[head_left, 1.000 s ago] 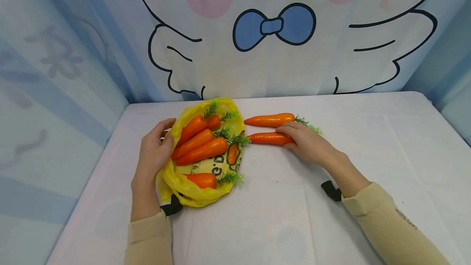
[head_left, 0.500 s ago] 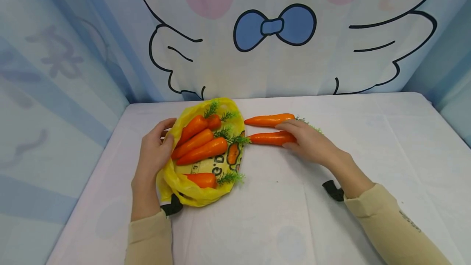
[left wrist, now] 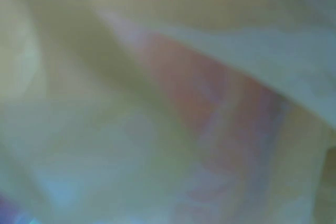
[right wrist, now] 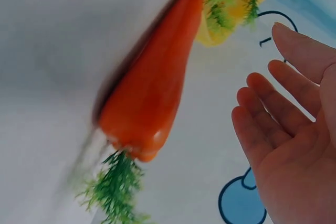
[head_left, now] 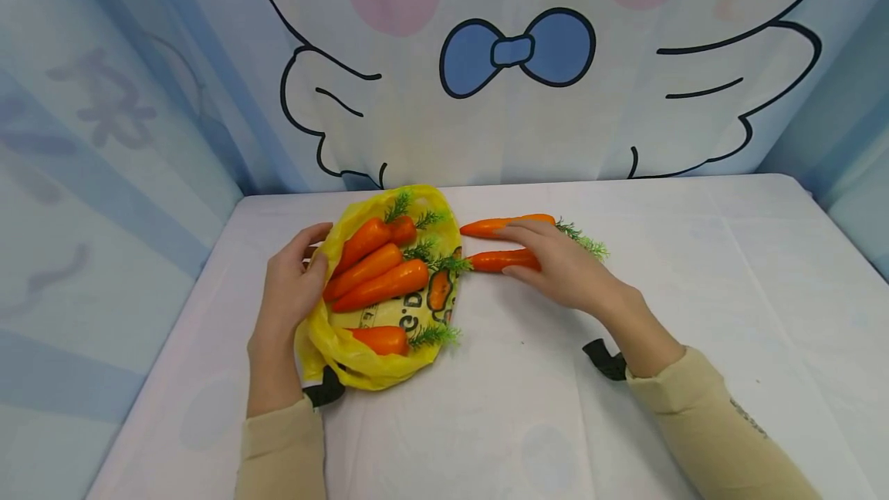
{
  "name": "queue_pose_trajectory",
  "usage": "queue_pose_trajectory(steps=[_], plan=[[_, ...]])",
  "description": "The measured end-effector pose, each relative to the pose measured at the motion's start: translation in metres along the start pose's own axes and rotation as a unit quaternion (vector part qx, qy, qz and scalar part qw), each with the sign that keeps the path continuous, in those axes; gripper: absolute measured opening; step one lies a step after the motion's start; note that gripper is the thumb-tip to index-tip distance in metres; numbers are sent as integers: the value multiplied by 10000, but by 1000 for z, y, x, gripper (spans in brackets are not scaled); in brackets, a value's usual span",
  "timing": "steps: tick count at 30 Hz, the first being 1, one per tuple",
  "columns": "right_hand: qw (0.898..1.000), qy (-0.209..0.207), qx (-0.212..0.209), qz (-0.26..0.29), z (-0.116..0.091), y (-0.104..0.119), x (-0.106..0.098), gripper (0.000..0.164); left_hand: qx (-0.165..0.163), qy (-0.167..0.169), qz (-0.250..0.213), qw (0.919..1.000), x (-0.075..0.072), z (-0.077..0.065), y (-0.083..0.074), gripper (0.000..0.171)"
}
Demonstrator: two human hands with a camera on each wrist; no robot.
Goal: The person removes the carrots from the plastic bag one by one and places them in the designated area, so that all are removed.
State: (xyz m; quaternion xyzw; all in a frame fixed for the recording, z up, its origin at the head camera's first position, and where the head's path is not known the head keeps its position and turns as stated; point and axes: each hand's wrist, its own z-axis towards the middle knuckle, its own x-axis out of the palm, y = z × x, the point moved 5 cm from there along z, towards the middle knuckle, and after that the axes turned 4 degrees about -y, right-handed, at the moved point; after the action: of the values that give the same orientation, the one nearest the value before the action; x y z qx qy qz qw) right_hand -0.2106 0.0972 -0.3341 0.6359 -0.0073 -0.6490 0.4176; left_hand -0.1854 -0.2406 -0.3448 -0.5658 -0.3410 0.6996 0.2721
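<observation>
A yellow plastic bag [head_left: 371,375] lies on its side with several orange carrots [head_left: 385,286] with green tops in and on it. At its left rim, my left hand [head_left: 295,280] pinches the plastic between thumb and fingers. To the right of the bag are two more carrots, a far one [head_left: 486,228] and a near one [head_left: 501,260]. Over them hovers my right hand [head_left: 566,265], fingers loosely extended. The right wrist view shows that hand [right wrist: 294,145] apart from a carrot [right wrist: 152,82], holding nothing. Only blurred pale plastic fills the left wrist view.
A white cloth covers the table [head_left: 486,423]. Behind it hangs a curtain [head_left: 542,122] with a cartoon figure and a blue bow tie. Another pale blue curtain [head_left: 104,238] runs along the left side. Dark camera mounts sit at both wrists.
My right hand has shifted left over the two carrots, uncovering more of their green tops. The left hand, the bag and the carrots stay in place.
</observation>
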Motion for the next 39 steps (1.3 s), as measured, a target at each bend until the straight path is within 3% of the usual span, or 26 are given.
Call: queue_pose_trajectory(steps=[5, 13, 25, 39], plan=[[9993, -65, -309, 189, 7, 17, 7, 52, 13, -8, -21, 10000, 0, 0, 0, 47], [9990, 76, -343, 265, 18, 40, 24, 52, 126, -32, -92, 9999, 0, 1, 1, 47], [9960, 463, -701, 289, 37, 77, 59, 51, 233, -89, -64, 9997, -1, 1, 1, 47], [9860, 1215, -1136, 126, 47, 113, 103, 50, 197, -62, -72, 9998, -1, 1, 1, 47]])
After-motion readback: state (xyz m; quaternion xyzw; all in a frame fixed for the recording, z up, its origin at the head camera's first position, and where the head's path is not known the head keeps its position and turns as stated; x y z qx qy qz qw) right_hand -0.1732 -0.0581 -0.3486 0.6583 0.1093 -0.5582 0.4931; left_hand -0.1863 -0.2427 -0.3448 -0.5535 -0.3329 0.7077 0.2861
